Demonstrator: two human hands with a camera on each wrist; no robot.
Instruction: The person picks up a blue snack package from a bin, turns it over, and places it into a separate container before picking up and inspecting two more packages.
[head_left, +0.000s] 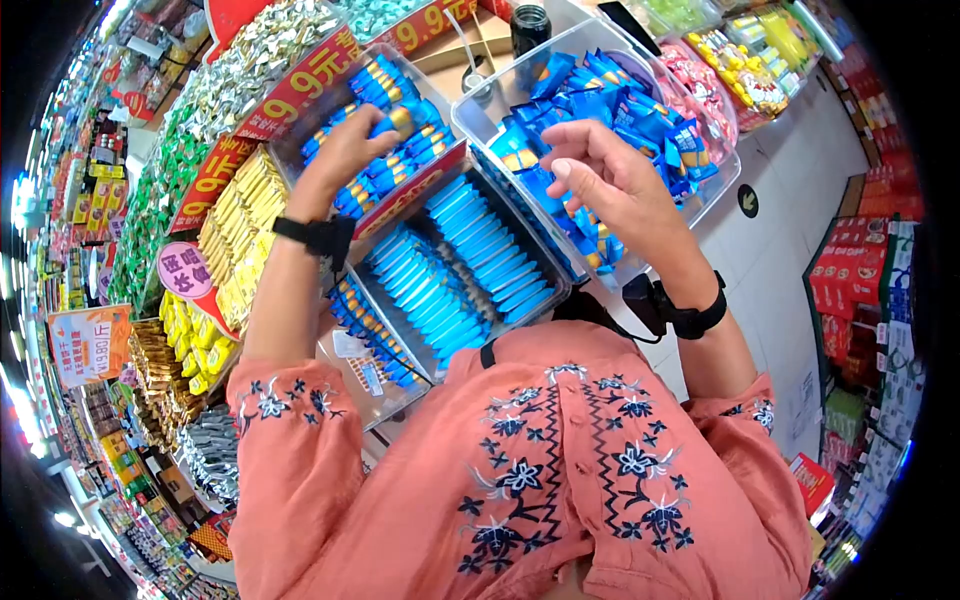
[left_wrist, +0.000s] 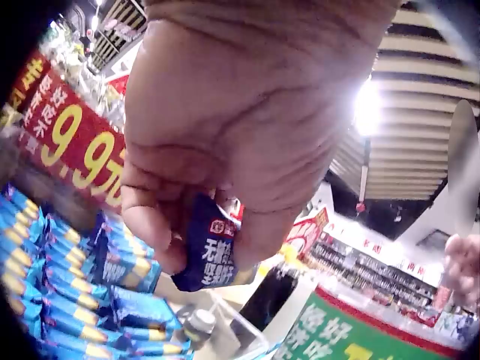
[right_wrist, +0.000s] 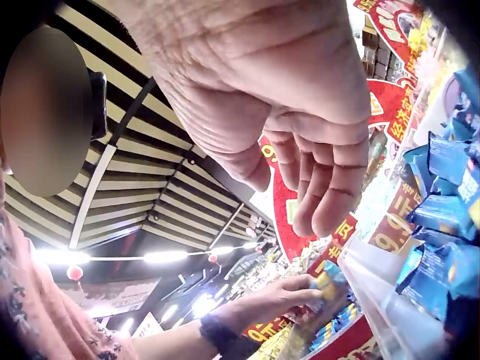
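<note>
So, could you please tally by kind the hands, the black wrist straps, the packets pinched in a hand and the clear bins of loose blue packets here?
Hands: 2, left hand and right hand
Black wrist straps: 2, one per wrist
Pinched packet: 1, in the left hand
Clear bin of loose blue packets: 1
Total: 6

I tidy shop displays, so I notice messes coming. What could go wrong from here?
The dark blue packet pinched in the left hand could slip and fall onto the neat rows of blue packets. Setting it down carelessly might also knock those rows askew. The right hand hovers over jumbled blue packets in the clear plastic bin; dipping in there might push some over the rim.
</note>
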